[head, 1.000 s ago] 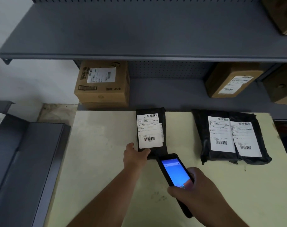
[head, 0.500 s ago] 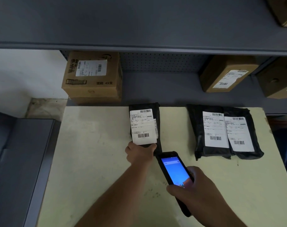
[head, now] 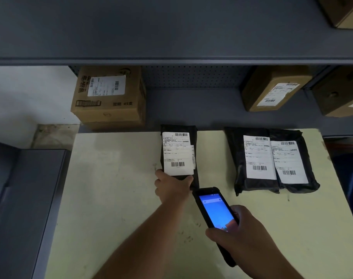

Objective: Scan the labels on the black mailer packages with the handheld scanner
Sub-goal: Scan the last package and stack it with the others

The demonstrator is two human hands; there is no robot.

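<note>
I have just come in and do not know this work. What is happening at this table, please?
A person is scanning parcel labels. The left hand grips the near end of a black mailer lying on the pale table. The right hand holds the handheld scanner, screen lit, its top pointing toward that mailer's label. Two more black mailers lie side by side to the right, untouched. Cardboard boxes sit on the shelf behind.

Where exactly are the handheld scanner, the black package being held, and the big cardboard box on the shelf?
handheld scanner (head: 215,213): head view, on its lit blue screen.
held black package (head: 178,153): head view, on its white label.
big cardboard box (head: 109,113): head view, on its brown front face.
</note>
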